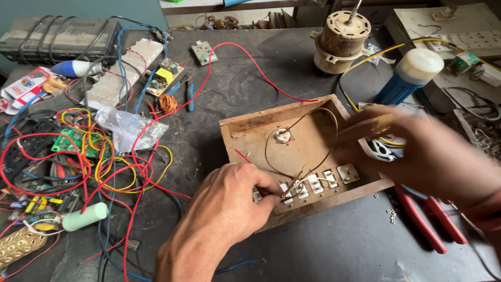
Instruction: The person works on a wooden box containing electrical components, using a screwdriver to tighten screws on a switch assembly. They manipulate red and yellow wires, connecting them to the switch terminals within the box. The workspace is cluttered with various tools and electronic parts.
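We see an open wooden box [308,151] lying on the dark surface [250,78], right of centre, its back facing up and a row of white switch backs [318,181] along its near wall. Our left hand [229,209] comes in from the near edge and rests at the box's near-left corner; its grip is pinched on the bare ends of thin brown wires [297,177] that loop up through the box toward a round fitting [282,136] in the box's far half. Our right hand [422,151] is blurred over the box's right end; we cannot tell whether its grip is clenched or released, though it lies against the right wall.

Just near-right of the box lie red-handled pliers [428,222], with small nuts [390,213] scattered beside them. Far of the box stand a motor [342,39] and a blue bottle with a white cap [409,75]. The left of the surface carries a tangle of red and yellow wires [104,167], a green circuit board [70,140] and a pale green cylinder [86,215].
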